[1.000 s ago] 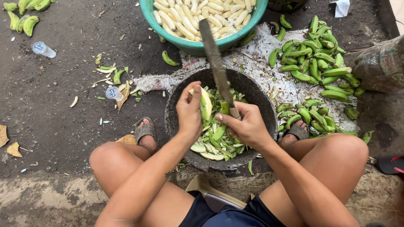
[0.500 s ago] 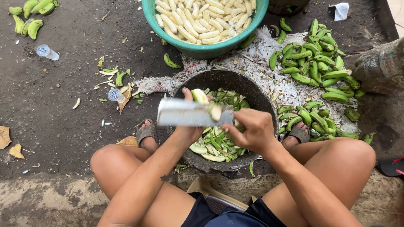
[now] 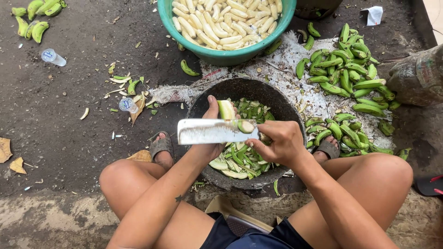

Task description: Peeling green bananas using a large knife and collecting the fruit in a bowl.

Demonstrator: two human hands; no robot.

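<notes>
Steel now lies crosswise: the broad flat steel cleaver blade (image 3: 213, 131) has swung from pointing away toward the teal basin a second ago to lying level across the dark bowl, its flat face turned up to the camera, much as it did half a second ago. The right hand (image 3: 278, 144) is closed round the handle, which its fingers hide. The left hand (image 3: 213, 129) is closed round a half-peeled green banana (image 3: 226, 109), holding it upright behind the blade, thumb up along the fruit; the pale cut flesh shows at its top. A small pale-and-green slice (image 3: 246, 126) clings to the blade near the right fingers. By my reading, the turn of the blade means a strip of skin has just been pared off and the fruit is partly bare.

Both hands hang over the round dark rough-walled bowl (image 3: 286, 103), which holds a heap of curled green peelings (image 3: 240, 157), glossy outside, whitish within. Beyond it stands a round teal plastic basin (image 3: 221, 56) filled with smooth cream-coloured peeled bananas (image 3: 221, 23). To the right, a pile of small curved unpeeled green bananas (image 3: 350, 78) rests on a worn grey woven sack (image 3: 277, 64) spread on the dark gritty ground (image 3: 69, 129). Scraps of peel and a small clear plastic bottle (image 3: 53, 57) lie on the left.
</notes>
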